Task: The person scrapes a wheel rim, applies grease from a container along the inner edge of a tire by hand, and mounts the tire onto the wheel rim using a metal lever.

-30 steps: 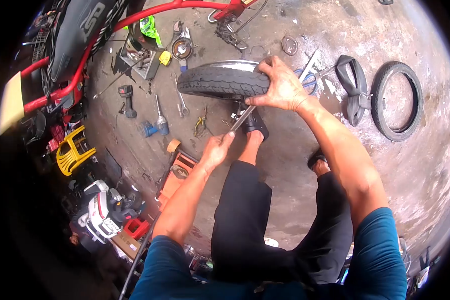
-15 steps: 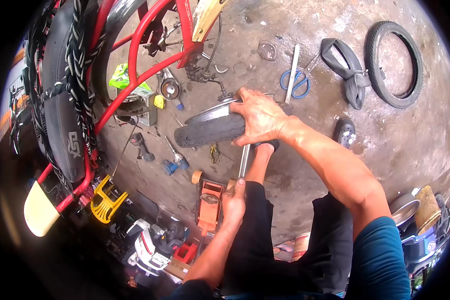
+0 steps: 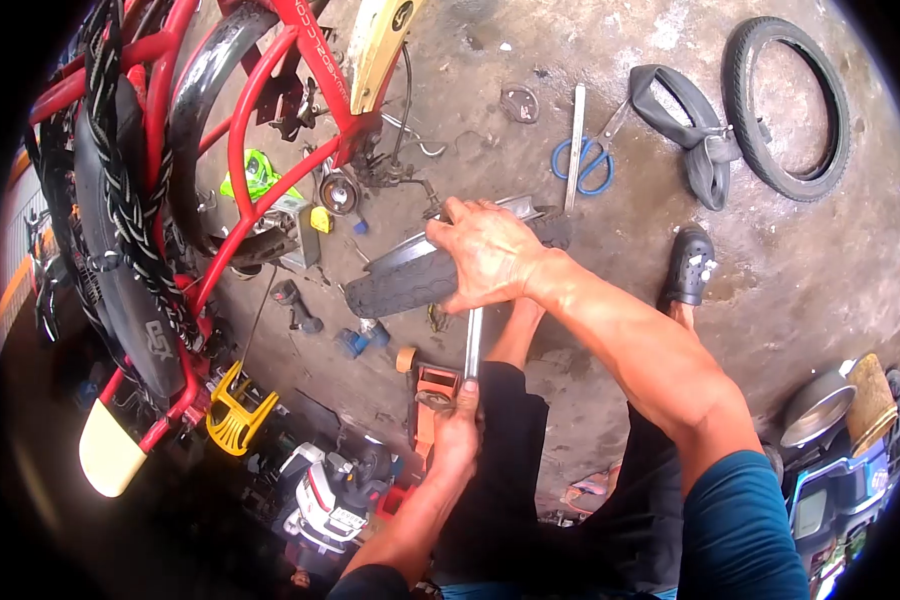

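A wheel with a black tyre and a silver rim is held tilted above the floor in front of me. My right hand lies across it, thumb and fingers wrapped round tyre and rim. Below, my left hand is closed on the lower end of a metal tyre lever. The lever's upper end reaches the tyre under my right hand, where its tip is hidden. Part of the tyre shows again beyond the right hand's knuckles.
A red frame stands at the left. On the floor lie blue-handled scissors, another metal bar, an inner tube and a loose tyre. An orange jack and a yellow stool are nearer me.
The wheel has turned and tilted, so more of it shows beyond my right hand. Both hands keep their holds and have shifted slightly. The view has moved, and my foot shows in the black clog.
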A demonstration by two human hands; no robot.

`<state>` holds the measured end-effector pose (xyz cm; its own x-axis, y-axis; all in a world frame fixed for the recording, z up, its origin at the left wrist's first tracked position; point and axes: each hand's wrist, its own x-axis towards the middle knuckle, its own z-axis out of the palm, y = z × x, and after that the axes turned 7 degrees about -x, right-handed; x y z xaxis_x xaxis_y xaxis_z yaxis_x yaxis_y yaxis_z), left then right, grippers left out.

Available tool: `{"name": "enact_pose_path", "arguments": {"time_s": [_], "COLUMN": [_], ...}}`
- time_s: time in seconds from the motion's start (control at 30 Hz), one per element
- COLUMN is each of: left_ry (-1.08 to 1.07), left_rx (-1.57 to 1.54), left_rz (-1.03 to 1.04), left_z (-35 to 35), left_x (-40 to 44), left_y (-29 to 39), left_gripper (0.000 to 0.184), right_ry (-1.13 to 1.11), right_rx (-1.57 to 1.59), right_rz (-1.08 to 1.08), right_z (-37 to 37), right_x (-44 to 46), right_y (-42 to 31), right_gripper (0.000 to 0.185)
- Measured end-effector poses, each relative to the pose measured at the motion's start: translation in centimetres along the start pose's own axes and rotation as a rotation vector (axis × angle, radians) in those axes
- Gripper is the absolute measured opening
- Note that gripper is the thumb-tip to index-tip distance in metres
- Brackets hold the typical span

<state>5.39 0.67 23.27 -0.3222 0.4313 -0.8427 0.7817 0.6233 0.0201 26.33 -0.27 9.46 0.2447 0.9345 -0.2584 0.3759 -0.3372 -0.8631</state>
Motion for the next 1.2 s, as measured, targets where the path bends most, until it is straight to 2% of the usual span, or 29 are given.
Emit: {"name": "enact_pose_path", "arguments": {"time_s": [0.73,0.8,0.9,1.0,1.07,1.1,1.13,1.2], "left_ry": [-0.091,-0.168,-0.457,-0.642,-0.765,-0.838,-0.915,-1.046], "left_rx": [0.077,0.05,0.065,0.294,-0.074,-0.266,-0.462,-0.593], "left_rz": [-0.331,-0.37,-0.32,-0.099,-0.093,-0.202,-0.292,-0.327], "left_z": [-0.9,-1.7,-3.6,-4.4,-4.5,-4.1,-3.6,-2.9], "left_x": [-4.2,-3.3,0.6,3.8,6.2,6.0,6.3,7.3], "left_y": [6.9,7.1,5.6,4.6,1.7,0.7,0.2,-1.1], "left_gripper": [0.05,0.05,0.045,0.037,0.024,0.028,0.033,0.038], "right_ry": [0.042,0.044,0.025,0.005,0.018,-0.059,-0.013,0.068], "right_rx": [0.062,0.06,0.028,0.0,-0.012,-0.037,-0.04,-0.044], "right_rz": [0.028,0.035,0.055,0.021,-0.02,-0.04,-0.08,-0.152], "right_z": [-0.2,-0.6,-0.9,-1.1,-1.0,-1.4,-1.0,-0.1], "right_x": [0.6,0.5,0.0,0.7,1.2,1.5,1.8,1.6], "right_y": [0.6,1.0,1.5,1.7,1.8,1.8,2.1,2.4], "right_gripper": [0.072,0.071,0.071,0.081,0.085,0.09,0.088,0.085]}}
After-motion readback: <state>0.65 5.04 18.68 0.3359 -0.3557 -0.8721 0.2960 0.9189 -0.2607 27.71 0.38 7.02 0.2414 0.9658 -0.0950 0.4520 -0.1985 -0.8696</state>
